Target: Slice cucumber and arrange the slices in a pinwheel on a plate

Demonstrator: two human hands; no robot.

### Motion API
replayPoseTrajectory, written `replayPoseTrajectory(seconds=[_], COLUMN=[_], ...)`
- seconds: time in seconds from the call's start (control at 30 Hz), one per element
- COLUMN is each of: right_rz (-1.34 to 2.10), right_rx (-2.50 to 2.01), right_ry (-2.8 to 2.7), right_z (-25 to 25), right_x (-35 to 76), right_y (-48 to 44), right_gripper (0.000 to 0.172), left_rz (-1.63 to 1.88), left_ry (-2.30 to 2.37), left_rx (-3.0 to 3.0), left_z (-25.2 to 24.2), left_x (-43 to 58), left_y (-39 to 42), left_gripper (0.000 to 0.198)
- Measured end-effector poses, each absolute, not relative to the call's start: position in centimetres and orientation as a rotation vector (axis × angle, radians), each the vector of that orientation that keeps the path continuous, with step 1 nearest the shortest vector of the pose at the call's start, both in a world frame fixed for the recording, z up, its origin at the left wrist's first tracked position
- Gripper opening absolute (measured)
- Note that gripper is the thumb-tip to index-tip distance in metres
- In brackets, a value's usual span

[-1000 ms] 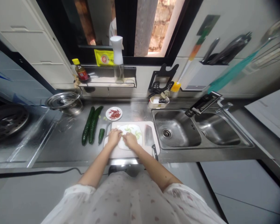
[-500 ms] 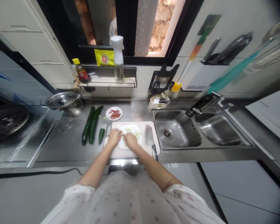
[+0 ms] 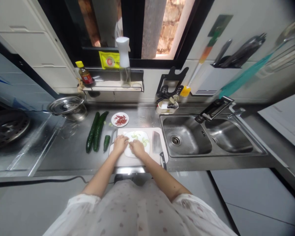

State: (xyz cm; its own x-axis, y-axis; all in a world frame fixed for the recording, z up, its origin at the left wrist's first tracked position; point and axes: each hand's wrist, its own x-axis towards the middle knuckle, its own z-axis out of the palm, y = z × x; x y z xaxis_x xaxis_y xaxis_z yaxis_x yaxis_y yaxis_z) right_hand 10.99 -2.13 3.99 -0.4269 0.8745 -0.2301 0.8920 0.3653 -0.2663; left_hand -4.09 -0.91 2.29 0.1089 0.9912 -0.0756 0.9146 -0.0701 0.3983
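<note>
A white plate (image 3: 143, 135) with pale green cucumber slices (image 3: 145, 141) sits on a white cutting board (image 3: 151, 156) on the steel counter. My left hand (image 3: 119, 144) rests at the plate's left rim, fingers curled. My right hand (image 3: 138, 147) lies over the plate's near part, fingers pinched. The two hands meet at their fingertips over a small pale piece that I cannot make out. A cleaver (image 3: 157, 143) lies on the board's right side, blade away from me. Two long cucumbers (image 3: 95, 131) and a short cucumber piece (image 3: 106, 143) lie left of the board.
A small dish of chopped red chilli (image 3: 120, 119) stands behind the board. A double sink (image 3: 186, 136) with a black tap (image 3: 213, 109) is to the right. A lidded steel pot (image 3: 67, 107) and a stove (image 3: 7, 126) are at the left. Bottles stand on a shelf (image 3: 113, 86).
</note>
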Motion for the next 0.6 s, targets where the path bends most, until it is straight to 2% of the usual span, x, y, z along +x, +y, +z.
replayPoseTrajectory(seconds=[0.23,0.37,0.6], right_rz=[-0.662,-0.777,-0.821], right_rx=[1.782,1.955,2.122], right_ry=[2.587,2.559,2.537], right_z=[4.1,4.3,3.9], right_x=[11.4,12.6,14.8], right_y=[-2.3,-2.7,-4.0], right_gripper=[0.035,0.038,0.038], left_rz=[0.399,0.518,0.475], left_ry=[1.890,2.055,2.183], left_rx=[1.989,1.857,1.775], left_z=[2.3,2.3,1.7], left_x=[-4.4,-6.0,-8.3], left_y=[-1.0,-1.4,-2.6], left_gripper=[0.027,0.028,0.030])
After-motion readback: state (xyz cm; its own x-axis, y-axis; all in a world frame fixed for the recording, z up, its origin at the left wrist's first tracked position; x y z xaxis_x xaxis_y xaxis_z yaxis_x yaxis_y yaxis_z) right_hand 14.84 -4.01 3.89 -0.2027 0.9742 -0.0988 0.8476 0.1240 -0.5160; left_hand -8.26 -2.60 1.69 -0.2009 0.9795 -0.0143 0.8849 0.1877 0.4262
